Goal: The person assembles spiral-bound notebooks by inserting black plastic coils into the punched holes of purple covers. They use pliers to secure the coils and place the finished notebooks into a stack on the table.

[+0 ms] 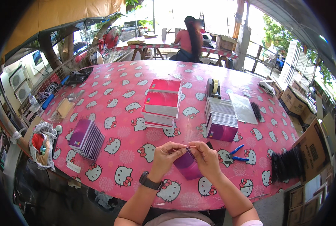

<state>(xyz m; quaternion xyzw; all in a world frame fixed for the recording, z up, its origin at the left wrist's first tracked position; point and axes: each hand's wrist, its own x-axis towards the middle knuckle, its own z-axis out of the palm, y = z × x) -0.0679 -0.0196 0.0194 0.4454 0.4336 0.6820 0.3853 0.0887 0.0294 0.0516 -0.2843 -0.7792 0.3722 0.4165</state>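
Pinching at the top end of a purple, glossy-covered notebook, the left grip had thumb and forefinger closed together by the dark spiral coil. The right grip was likewise closed on that coiled edge, its fingertips nearly meeting the left's; whether they clasped wire or cover, could not tell. Notebook lay tilted beneath both, near the front of the table, spread with pink cloth printed with white cat faces. Black-strapped wristwatch on the left wrist.

Right of the hands: pliers with blue handles, handles spread apart. Beyond them, a long row of purple-covered notebooks, beside a flat whitish sheet; a dark tape dispenser stood behind the row. Center: pile of pink-red notebooks, unevenly stacked. Left: leaning stack of purple spiral-bound notebooks. Far right edge: bundle of black coils against an open cardboard box. Another person sat at a farther table.
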